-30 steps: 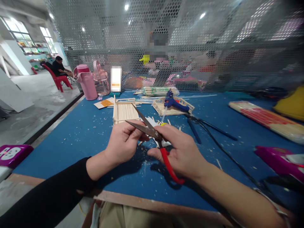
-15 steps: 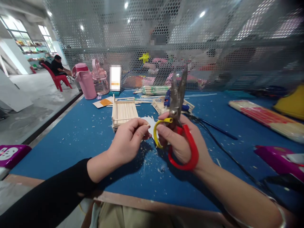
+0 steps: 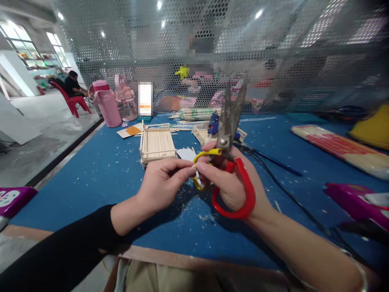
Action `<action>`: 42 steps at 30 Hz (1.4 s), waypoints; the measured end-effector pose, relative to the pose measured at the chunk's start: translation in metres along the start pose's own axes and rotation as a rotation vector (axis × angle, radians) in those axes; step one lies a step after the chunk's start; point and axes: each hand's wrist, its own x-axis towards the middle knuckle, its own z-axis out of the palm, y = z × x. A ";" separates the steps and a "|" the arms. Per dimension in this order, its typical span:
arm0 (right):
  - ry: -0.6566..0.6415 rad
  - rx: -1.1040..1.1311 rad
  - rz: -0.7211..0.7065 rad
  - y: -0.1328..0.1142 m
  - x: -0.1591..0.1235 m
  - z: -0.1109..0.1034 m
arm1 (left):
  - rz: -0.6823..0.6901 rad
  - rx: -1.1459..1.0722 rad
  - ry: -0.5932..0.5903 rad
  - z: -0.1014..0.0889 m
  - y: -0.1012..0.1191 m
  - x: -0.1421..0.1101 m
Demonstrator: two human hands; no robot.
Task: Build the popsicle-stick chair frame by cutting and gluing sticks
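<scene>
My right hand [image 3: 234, 178] holds a pair of scissors [image 3: 224, 141] with red and yellow handle loops, its blades pointing up and slightly apart. The thumb and forefinger of that hand reach to the left and meet the fingertips of my left hand [image 3: 165, 180]. My left hand is pinched shut on a tiny pale bit, too small to name. Just beyond it stands a small tray-like frame of wooden sticks [image 3: 158, 140]. A white piece of paper [image 3: 186, 153] lies behind the fingertips, partly hidden.
A blue hot glue gun [image 3: 214, 123] rests on another stick frame [image 3: 199, 134]. Bundled sticks [image 3: 197, 114] lie behind, a packet of sticks [image 3: 340, 150] at right. A pink thermos [image 3: 108, 106], bottle [image 3: 126, 101] and phone [image 3: 145, 98] stand back left. Purple power strips [image 3: 352, 198] flank the table [image 3: 91, 194].
My left fingertips have moved right and now touch the right thumb and forefinger. The scissors' blades have tilted a little to the right. The view has shifted slightly.
</scene>
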 end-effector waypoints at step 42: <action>-0.263 -0.803 -0.561 0.006 -0.002 -0.011 | 0.062 -0.092 0.170 -0.010 0.005 0.003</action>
